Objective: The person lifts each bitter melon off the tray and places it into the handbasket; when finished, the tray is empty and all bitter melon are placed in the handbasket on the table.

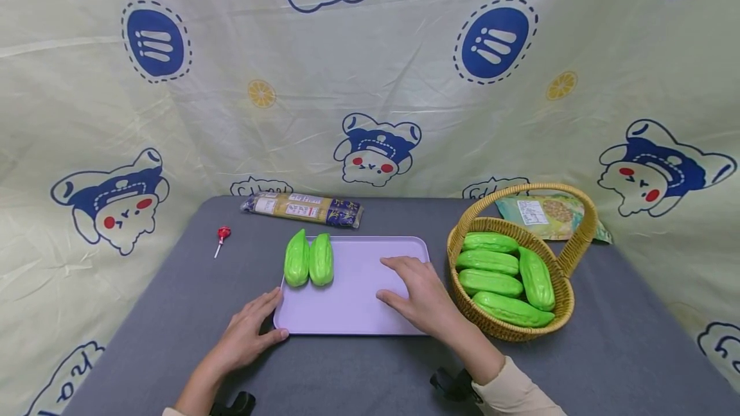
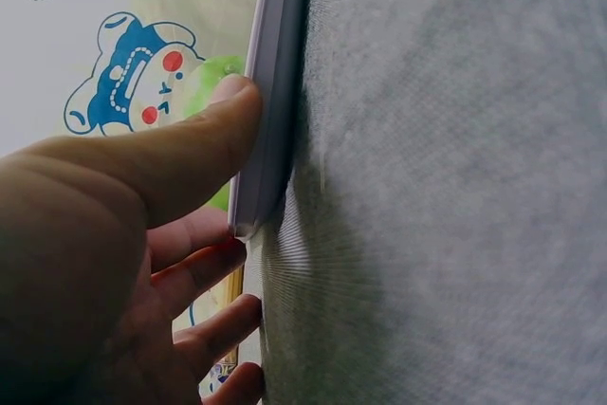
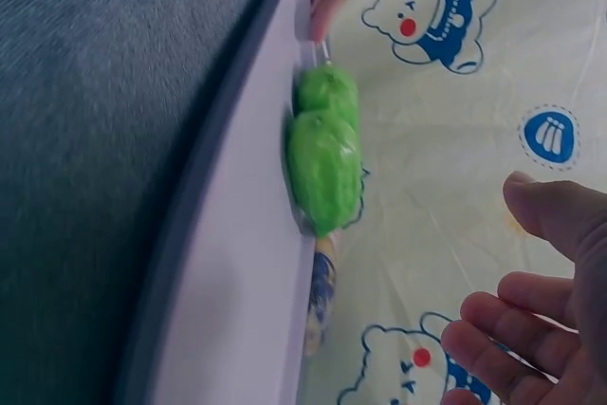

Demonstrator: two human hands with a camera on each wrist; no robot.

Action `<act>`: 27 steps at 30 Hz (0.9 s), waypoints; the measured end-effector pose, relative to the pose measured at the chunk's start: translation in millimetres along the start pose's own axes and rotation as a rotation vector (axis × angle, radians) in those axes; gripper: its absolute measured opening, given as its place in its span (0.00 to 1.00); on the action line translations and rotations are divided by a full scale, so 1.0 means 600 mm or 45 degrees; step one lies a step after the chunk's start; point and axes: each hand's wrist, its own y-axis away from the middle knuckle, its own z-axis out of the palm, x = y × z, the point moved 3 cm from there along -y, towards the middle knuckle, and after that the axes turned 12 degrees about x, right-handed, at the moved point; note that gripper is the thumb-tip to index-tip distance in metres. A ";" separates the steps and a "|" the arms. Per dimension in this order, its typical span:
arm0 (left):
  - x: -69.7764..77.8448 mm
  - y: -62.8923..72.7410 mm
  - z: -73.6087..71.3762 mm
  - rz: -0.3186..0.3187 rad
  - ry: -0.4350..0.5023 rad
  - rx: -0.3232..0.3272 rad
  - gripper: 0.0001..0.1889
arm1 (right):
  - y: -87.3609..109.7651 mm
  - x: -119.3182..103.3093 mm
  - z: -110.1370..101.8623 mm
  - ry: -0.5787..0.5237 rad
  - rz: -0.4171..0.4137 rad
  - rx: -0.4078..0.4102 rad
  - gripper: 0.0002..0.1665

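Note:
Two bright green, ridged bitter melons (image 1: 297, 258) lie side by side at the far left of a lilac tray (image 1: 358, 313). My left hand (image 1: 248, 329) rests against the tray's near left corner, its thumb at the front rim and its fingers along the left edge. In the left wrist view the thumb (image 2: 213, 130) touches the rim and the fingers are spread. Above the right part of the tray hovers my right hand (image 1: 424, 297), fingers and thumb apart, holding nothing. To its right a wicker basket (image 1: 514, 332) holds several more bitter melons (image 1: 490, 282).
Behind the tray lies a long pack of noodles (image 1: 300, 208). A red lollipop (image 1: 223, 233) is at the left. Behind the basket, whose tall handle (image 1: 581, 236) arches up, sits a green food bag (image 1: 549, 216). A printed cloth (image 1: 393, 82) hangs behind the grey table (image 1: 370, 377).

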 end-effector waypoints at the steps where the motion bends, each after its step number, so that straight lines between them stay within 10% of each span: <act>1: 0.000 0.000 0.000 0.000 0.001 0.000 0.38 | -0.001 -0.002 0.005 -0.011 0.007 -0.003 0.30; 27: 0.002 0.001 -0.001 0.015 0.010 0.019 0.37 | -0.038 -0.023 0.128 -0.138 0.189 -0.171 0.32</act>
